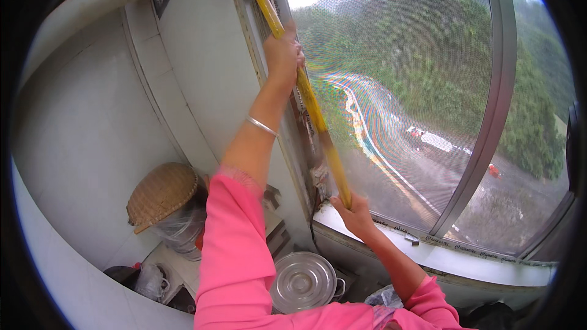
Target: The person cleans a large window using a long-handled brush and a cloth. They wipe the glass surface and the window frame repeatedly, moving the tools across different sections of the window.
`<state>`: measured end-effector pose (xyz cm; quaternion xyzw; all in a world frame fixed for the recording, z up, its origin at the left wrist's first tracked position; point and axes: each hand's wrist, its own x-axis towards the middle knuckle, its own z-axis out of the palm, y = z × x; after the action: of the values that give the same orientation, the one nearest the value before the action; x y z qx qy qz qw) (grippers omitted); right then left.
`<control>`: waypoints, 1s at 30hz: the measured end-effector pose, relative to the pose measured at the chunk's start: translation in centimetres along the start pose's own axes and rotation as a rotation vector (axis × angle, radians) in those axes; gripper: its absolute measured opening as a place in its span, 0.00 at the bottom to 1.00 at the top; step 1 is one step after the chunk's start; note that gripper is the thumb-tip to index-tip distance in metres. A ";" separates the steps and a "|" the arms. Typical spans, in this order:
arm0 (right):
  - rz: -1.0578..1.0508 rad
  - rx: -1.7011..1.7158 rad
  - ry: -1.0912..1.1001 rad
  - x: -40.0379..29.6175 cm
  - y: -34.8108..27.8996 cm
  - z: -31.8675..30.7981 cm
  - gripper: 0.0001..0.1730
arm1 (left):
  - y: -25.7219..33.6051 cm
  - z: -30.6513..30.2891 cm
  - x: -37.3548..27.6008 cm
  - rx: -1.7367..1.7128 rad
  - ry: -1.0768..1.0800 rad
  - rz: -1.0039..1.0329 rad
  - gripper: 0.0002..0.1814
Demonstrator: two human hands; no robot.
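A long yellow pole (313, 105) runs slantwise up along the left side of the window frame. High on it, my left hand (283, 55) is wrapped around the shaft, with a silver bangle on the wrist. Lower down, my right hand (353, 213) grips the pole's bottom end just above the white window sill (385, 243). The pole's upper end runs out of the picture, so what it reaches cannot be seen. Beside it stands the insect screen (394, 78) of the window.
A metal pot with a lid (302, 279) stands below me. To the left, a woven basket tray (163, 195) covers a plastic-wrapped container (181, 233). A pale pipe (105, 4) crosses the upper left, near the white wall (202, 55). A small object (412, 237) lies on the sill.
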<state>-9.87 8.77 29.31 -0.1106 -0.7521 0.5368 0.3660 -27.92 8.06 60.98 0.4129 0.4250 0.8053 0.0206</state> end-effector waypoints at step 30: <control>0.792 0.617 -0.660 -21.0 8.0 -8.6 0.17 | -4.9 2.0 -24.0 0.412 -0.210 -0.320 0.23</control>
<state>8.94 6.44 14.48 -0.0986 -0.5372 0.8317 -0.0997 -12.33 3.29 42.59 0.4172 0.6350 0.6413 0.1068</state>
